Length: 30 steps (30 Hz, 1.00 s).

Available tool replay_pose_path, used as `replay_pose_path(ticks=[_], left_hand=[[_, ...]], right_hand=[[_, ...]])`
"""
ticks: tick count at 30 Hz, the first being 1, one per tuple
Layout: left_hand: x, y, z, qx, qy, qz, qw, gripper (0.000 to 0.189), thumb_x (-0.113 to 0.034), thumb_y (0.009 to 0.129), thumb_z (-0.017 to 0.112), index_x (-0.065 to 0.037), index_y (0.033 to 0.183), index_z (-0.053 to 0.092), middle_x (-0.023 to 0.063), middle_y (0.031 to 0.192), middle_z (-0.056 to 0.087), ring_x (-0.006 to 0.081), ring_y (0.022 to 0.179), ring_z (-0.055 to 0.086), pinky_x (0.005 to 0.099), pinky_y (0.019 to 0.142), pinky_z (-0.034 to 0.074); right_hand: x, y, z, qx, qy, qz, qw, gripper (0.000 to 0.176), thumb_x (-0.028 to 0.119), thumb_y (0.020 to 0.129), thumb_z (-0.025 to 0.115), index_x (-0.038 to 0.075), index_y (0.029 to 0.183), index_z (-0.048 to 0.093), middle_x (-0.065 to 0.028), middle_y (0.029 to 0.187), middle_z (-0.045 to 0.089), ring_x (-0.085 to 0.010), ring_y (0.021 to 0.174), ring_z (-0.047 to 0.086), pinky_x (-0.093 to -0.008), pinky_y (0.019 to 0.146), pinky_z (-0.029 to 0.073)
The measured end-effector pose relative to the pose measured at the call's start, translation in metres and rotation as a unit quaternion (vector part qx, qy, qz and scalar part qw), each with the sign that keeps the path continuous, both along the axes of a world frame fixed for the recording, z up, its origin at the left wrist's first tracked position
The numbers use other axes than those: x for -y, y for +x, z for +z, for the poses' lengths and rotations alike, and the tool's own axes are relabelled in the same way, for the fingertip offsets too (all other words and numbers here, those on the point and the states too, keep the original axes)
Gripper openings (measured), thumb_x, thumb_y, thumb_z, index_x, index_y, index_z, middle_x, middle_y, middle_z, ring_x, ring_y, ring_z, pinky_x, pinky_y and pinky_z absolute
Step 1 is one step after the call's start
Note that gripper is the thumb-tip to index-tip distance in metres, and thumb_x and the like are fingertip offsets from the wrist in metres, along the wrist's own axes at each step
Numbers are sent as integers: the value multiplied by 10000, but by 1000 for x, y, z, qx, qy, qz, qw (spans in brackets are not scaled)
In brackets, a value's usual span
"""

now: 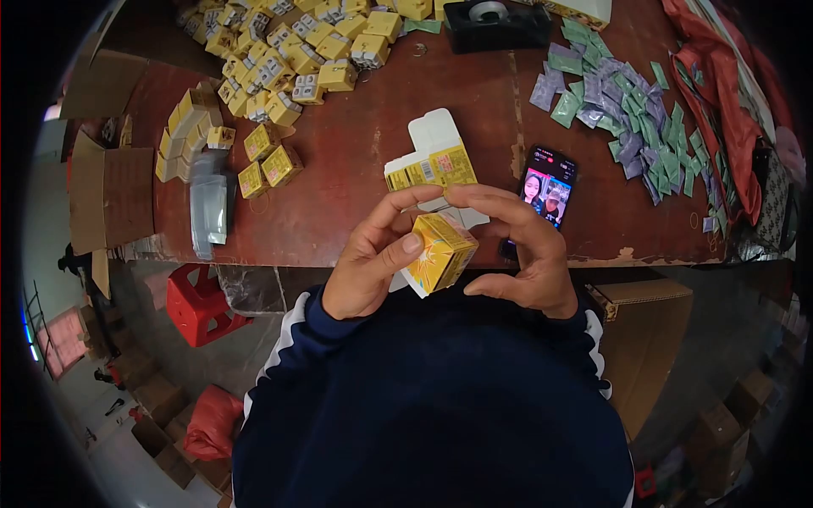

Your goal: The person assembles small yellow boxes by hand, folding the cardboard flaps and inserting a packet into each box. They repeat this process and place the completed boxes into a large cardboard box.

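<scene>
My left hand [377, 254] holds a small yellow box [442, 254], its thumb on the near face and its fingers behind the top. A white flap shows at the box's lower edge. On the box's right, my right hand [525, 250] is curved with thumb and fingers apart; its fingertips meet the left fingertips above the box. Just beyond the hands lies an unfolded yellow and white carton [449, 161] on the red table [339, 212]. A phone [549, 190] with a lit screen lies beside my right hand.
Small yellow boxes [275, 165] stand left of the carton, near clear plastic pieces [210, 199]. Many yellow-and-white pieces [296, 59] are heaped at the back left. Green and purple sachets [635, 118] cover the right side. A black tape dispenser [500, 27] sits at the back.
</scene>
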<state>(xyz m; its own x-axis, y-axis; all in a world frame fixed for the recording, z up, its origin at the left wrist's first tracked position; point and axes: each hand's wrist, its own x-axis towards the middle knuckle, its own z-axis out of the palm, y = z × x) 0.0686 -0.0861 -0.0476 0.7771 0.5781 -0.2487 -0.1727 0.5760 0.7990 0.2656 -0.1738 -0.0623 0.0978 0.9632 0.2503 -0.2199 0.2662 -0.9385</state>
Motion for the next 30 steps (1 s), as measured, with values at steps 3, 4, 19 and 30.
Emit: replay_pose_path(ticks=[3,4,19,30], left_hand=[[-1,-2,-2,-2,7,-17,1000,511,-193,989,605,-32,1428,400,146,1251,620,203,1158,608,326,1013,459],[-1,-3,-3,-4,5,-29,1000,496,-193,993,602,-25,1416,408,144,1246,623,200,1151,612,319,1009,459],[8,-6,3,-134,180,-26,974,573,-52,809,804,1,1310,531,90,1230,646,157,1174,586,320,1043,425],[3,-10,12,-216,309,-54,925,570,-68,782,793,47,1301,586,128,1169,692,155,1105,621,303,988,459]], right_hand=[[-1,9,-10,33,31,24,999,519,51,780,806,2,1258,611,-135,1275,631,-242,1205,592,-337,944,535],[-1,10,-13,34,30,23,999,519,51,780,806,2,1258,611,-135,1275,631,-242,1205,592,-337,944,535],[-2,16,-1,63,-94,47,992,335,-31,804,731,-13,1132,666,-157,1201,668,-190,1074,655,-285,849,550],[-9,21,8,193,-51,71,977,195,-41,788,735,-22,981,716,-146,1147,701,-180,928,704,-269,765,568]])
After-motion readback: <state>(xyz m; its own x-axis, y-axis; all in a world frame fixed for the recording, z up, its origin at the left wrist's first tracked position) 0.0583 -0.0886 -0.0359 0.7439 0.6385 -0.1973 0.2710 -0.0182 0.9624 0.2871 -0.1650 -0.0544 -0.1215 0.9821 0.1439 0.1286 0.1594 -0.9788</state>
